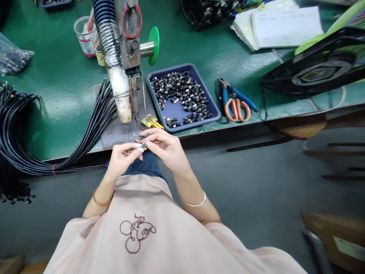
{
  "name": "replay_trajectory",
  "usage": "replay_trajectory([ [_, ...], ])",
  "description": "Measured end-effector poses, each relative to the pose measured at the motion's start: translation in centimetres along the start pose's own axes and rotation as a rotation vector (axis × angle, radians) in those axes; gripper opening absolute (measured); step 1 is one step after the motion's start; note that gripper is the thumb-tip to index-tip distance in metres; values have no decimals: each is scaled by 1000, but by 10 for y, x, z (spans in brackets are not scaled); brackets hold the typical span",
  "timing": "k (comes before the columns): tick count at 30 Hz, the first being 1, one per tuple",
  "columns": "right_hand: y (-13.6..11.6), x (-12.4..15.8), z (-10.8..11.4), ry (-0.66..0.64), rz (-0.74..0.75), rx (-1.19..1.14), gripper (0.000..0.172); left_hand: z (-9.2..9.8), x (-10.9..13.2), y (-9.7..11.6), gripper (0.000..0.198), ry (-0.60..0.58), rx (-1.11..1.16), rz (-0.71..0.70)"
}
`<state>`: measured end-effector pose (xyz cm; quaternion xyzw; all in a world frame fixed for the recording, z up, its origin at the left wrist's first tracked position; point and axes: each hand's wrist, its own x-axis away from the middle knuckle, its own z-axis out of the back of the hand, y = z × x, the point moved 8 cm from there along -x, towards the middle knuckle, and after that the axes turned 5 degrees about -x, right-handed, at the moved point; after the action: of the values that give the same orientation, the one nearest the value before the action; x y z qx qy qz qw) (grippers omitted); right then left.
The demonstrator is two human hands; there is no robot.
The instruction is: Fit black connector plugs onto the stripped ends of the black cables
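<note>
Close together at the table's front edge, both my hands pinch the coloured wire ends of a black cable. My left hand is closed on the cable end, with white coverings on its thumb and forefinger tips. My right hand pinches the wires with thumb and forefinger. A small black connector with metal pins shows by the right fingertips; whether they grip it is unclear. Just beyond stands a soldering machine, its tip over a dark metal plate. A blue tray of similar connectors sits to the right.
A bundle of black cables sweeps across the left side. Orange- and blue-handled cutters lie right of the tray. A yellow piece lies by its corner. Farther off are a plastic cup, papers and a black fan.
</note>
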<state>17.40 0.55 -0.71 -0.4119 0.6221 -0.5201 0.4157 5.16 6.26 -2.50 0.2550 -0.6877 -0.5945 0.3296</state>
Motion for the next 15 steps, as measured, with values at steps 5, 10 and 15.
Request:
replay_trajectory([
  [5, 12, 0, -7, -163, -114, -147, 25, -4, 0, 7, 26, -164, -128, -44],
  [10, -3, 4, 16, 198, 28, 1, 20, 12, 6, 36, 13, 181, -388, -287],
  [15, -1, 5, 7, 133, 36, 28, 16, 7, 10, 41, 18, 220, -483, -345],
])
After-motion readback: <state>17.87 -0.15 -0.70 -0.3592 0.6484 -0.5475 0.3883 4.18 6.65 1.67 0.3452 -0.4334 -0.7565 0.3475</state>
